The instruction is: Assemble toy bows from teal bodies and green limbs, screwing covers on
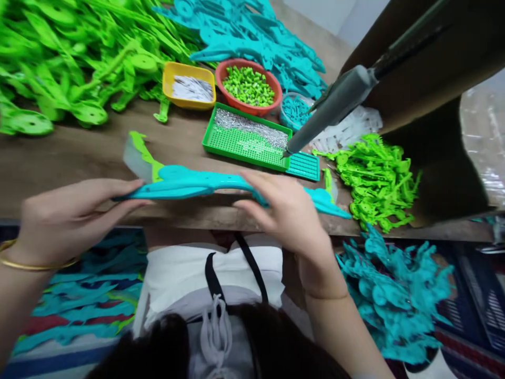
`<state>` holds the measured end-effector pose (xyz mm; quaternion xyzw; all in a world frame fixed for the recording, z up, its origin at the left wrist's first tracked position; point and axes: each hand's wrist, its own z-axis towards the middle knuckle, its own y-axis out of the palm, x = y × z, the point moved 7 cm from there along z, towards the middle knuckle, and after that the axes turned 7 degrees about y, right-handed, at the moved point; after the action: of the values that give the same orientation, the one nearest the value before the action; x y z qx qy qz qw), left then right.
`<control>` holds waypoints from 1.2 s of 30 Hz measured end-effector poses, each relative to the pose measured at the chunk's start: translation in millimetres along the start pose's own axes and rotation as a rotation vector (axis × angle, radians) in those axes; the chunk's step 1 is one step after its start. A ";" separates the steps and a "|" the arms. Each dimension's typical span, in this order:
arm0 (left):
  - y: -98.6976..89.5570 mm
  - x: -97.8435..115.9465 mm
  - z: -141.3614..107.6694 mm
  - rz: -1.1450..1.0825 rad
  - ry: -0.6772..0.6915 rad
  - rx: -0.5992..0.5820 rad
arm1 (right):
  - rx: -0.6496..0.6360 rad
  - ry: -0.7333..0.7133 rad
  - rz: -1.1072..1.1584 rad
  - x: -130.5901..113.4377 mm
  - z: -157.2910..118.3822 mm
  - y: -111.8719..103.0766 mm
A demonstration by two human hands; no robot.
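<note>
Both hands are holding a long teal plastic toy piece point(189, 185) level over the near edge of the brown wooden table point(79, 152) — the left hand point(67, 221) is pinching one end in a closed grip. The right hand point(288, 210) is pressing fingers over its middle, steadying it just below the hanging grey screwdriver point(335, 105) and green perforated screw tray point(244, 142).

readable text: none that I can spot anywhere
long teal plastic toy part point(185, 185) in the hands: plain moulded surface, no lettering or logo
yellow rectangular plastic tub point(188, 85): holds small white bits, too blurry to show any print
green perforated plastic tray point(244, 138): only a grid of holes, no numbers
grey hanging power screwdriver point(333, 108): no brand mark that shows
red round plastic bowl point(248, 86): no label
</note>
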<state>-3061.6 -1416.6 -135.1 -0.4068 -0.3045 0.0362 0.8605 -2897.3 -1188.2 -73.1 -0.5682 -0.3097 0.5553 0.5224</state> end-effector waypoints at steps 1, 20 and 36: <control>2.1 -5.0 -7.0 -0.017 -0.019 -0.007 | 0.054 0.103 0.025 24.2 -11.4 -10.7; 144.1 55.1 45.7 0.327 0.097 -0.534 | 0.617 0.510 0.270 227.6 80.0 -33.1; 180.1 90.8 53.9 0.114 0.211 -0.510 | 0.724 0.540 0.529 154.9 131.5 72.0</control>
<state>-2984.4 -1231.9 -194.2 -0.6281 -0.1891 -0.0357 0.7540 -3009.7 -1029.9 -166.9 -0.5329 0.2019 0.5736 0.5884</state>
